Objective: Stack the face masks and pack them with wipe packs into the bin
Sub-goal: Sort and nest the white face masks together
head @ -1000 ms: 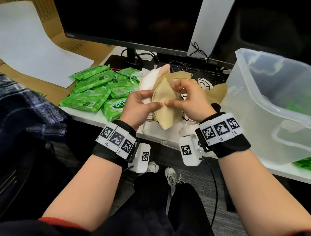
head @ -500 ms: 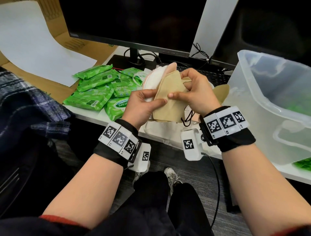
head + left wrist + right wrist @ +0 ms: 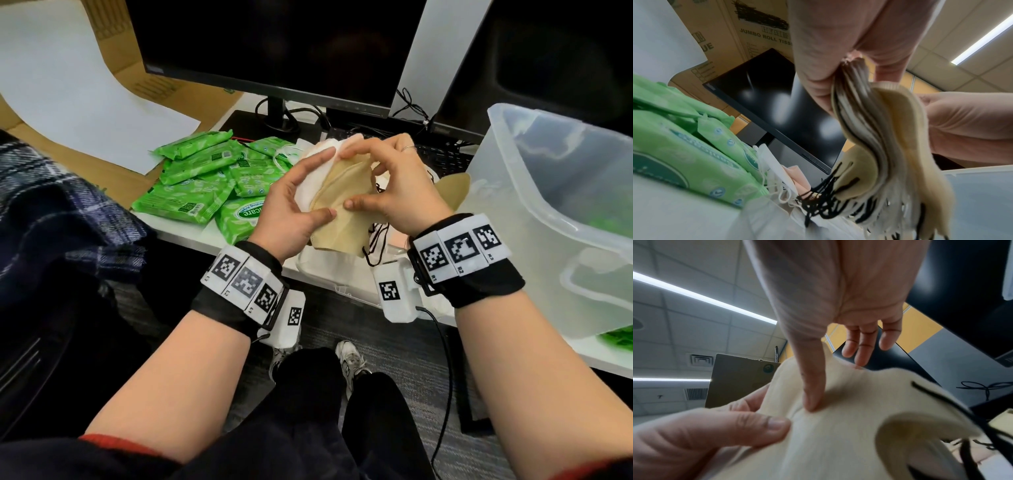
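A stack of face masks (image 3: 337,209), white behind and beige in front, stands on edge above the desk's front edge. My left hand (image 3: 291,209) grips it, thumb on the front and fingers behind; in the left wrist view the layered masks (image 3: 869,129) are pinched below that hand (image 3: 824,53), black ear loops hanging. My right hand (image 3: 390,185) holds the front beige mask (image 3: 838,426), its thumb (image 3: 812,386) pressed on the face and the index finger curled over the top edge. Green wipe packs (image 3: 205,181) lie left. The clear bin (image 3: 513,192) stands right.
One more beige mask (image 3: 452,186) lies on the desk beside the bin, with white masks (image 3: 287,156) near the wipes. A monitor (image 3: 274,51) and keyboard (image 3: 442,159) sit behind. Green packs (image 3: 609,222) show inside the bin. A plaid cloth (image 3: 68,205) lies left.
The right hand has laid the beige mask against the stack and shifted its grip, index finger now over the top edge and thumb lower on the face. The left hand still grips the stack.
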